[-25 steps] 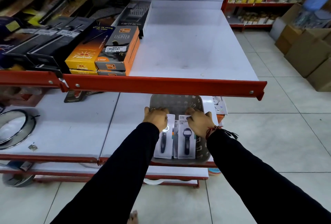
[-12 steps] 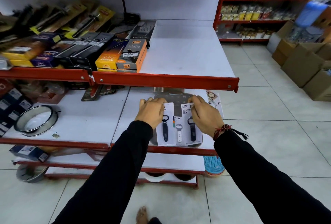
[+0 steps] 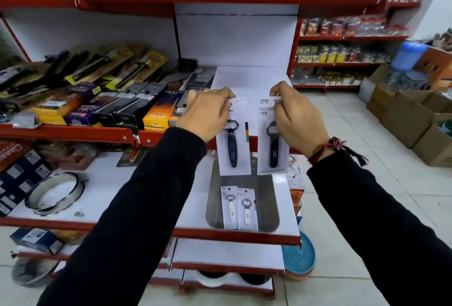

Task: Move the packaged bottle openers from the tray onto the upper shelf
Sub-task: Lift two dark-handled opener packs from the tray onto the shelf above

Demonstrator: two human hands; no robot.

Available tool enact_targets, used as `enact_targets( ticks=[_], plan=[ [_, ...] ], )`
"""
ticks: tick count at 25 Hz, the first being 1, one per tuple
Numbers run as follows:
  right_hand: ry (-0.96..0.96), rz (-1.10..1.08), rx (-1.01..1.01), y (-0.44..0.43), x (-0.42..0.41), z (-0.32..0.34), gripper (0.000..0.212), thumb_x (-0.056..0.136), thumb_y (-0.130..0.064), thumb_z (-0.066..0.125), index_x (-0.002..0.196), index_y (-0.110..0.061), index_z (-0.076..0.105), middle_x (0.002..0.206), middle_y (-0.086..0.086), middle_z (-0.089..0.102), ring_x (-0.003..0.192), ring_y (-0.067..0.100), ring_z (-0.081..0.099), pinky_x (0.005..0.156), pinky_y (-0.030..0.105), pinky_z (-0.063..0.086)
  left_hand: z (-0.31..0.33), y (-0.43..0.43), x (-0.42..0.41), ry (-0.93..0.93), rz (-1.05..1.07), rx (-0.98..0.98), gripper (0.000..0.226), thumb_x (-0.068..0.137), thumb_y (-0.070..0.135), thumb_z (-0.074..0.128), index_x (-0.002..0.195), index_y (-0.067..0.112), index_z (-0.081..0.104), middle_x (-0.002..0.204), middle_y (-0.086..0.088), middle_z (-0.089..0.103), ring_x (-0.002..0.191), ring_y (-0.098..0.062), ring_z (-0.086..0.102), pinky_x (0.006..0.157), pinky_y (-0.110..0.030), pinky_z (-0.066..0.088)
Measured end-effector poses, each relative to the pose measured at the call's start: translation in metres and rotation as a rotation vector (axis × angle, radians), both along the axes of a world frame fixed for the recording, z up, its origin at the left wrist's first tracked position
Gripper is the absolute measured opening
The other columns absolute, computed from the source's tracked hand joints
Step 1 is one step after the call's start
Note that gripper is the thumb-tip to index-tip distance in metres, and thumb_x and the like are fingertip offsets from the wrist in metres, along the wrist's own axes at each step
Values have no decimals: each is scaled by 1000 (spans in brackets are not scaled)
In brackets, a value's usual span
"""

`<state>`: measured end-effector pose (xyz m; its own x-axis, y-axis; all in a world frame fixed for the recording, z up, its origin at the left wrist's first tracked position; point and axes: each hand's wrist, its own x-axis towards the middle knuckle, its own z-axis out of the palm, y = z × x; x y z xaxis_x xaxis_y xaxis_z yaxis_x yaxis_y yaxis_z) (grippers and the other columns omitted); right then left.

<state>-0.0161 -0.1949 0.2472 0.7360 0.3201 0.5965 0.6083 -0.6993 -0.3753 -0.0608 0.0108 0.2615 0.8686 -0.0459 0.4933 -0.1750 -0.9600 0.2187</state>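
My left hand pinches the top of a white card with a dark-handled bottle opener. My right hand pinches a second dark-handled packaged opener the same way. Both packs hang upright in the air, side by side, in front of the red edge of the upper shelf, whose right part is bare white. Below them a grey tray lies on the lower shelf with two white-handled packaged openers flat in it.
Boxed lighters and kitchen tools fill the left part of the upper shelf. A round metal sieve lies on the lower shelf at left. Cardboard boxes stand on the tiled floor at right, before another stocked rack.
Both hands have lifted a dark-handled pack each out of the tray, up to the level of the upper shelf. Two white-handled packs now show in the tray. My view has tilted upward.
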Motion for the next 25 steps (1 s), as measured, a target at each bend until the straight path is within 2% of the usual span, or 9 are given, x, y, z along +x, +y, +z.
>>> enact_targets(
  ticks=[3,6,8,12,17,20,25],
  plan=[
    [-33,-21,23,15,36,35,25,93,-19,34,114,-18,48,95,-3,57,77,25,56,64,36,40,40,12,35,-73,49,52,29,99,16,37,116,17,60,108,-6,70,104,-31,57,86,-38,24],
    [-3,-57,1,38,71,50,29,92,-17,33,117,-16,48,90,1,57,76,29,58,65,38,43,60,25,78,-45,111,121,32,94,10,39,119,17,60,101,-10,71,103,-33,59,93,-40,27],
    [91,-53,-28,53,94,48,28,93,-17,33,117,-15,48,90,5,59,79,32,60,69,38,45,59,34,110,81,156,185,35,93,8,41,123,18,57,105,-10,70,107,-32,59,98,-41,27],
    [317,-26,-71,76,130,17,28,93,-17,33,116,-13,49,104,14,69,85,35,66,79,43,54,25,48,156,344,181,232,37,95,12,40,128,21,56,122,-6,68,122,-27,56,103,-40,25],
    [455,-58,-162,86,162,-28,32,95,-22,36,122,-12,51,113,15,65,91,32,60,74,34,42,-22,53,179,433,142,238,40,92,18,47,131,22,59,132,-8,61,125,-28,54,104,-43,24],
    [418,-124,-290,85,172,-46,33,94,-26,40,121,-14,57,121,13,57,105,36,59,83,38,45,-39,54,182,415,134,278,37,94,20,47,128,21,63,130,-8,58,121,-28,55,110,-46,23],
    [367,-173,-521,83,174,-57,38,91,-26,42,120,-28,66,125,3,60,115,32,56,94,41,34,-58,48,173,448,157,395,35,92,29,47,122,24,64,121,2,66,115,-23,61,120,-56,4]
  ],
)
